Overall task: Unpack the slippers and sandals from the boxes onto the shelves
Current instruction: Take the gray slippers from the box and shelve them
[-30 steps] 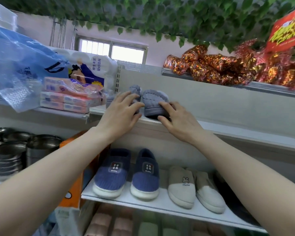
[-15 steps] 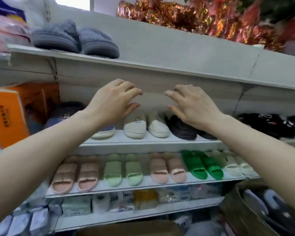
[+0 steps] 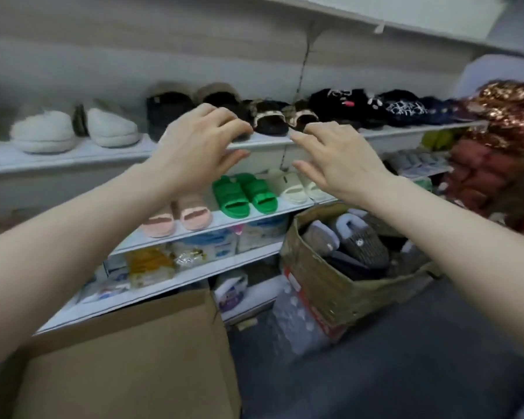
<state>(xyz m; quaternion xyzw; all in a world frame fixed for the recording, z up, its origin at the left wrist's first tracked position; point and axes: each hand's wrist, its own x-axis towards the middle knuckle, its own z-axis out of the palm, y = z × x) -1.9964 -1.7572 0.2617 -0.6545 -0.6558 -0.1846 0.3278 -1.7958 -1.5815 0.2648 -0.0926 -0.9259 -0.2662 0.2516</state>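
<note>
Both hands up in front of me, nothing in either. Left hand [image 3: 194, 146] has fingers loosely curled, empty; right hand [image 3: 342, 158] likewise relaxed, fingers spread a bit, holding nothing. They hang in front of the upper shelf [image 3: 73, 160], near its front edge, but I can't tell if they touch it.

Stock left to unpack: grey slippers [image 3: 345, 240] piled in the open box [image 3: 324, 276] on the floor at the right end of the shelving, below my right arm. A 2nd cardboard box [image 3: 127, 358] sits bottom left w/ its flap towards me; contents hidden.

Already shelved: white slippers [image 3: 73, 130] towards the left end of the upper shelf, dark furry pairs [image 3: 270, 119] mid-shelf behind my fingers, black ones [image 3: 360, 107] towards the right end. On the lower shelf [image 3: 224, 220], pink sandals [image 3: 179, 216], green sandals [image 3: 244, 195] and cream sandals [image 3: 297, 186] line the front edge.

Next, prob. reach down-right into the open box. Risks as I see them:
- frame is motion-blurred, so a fast sweep could clip the dark pairs at the shelf edge and knock them off
- slippers in the box look jumbled, so I may grab 2 that don't match
- upper shelf looks nearly full, so squeezing another pair in could shove neighbours over the edge
</note>
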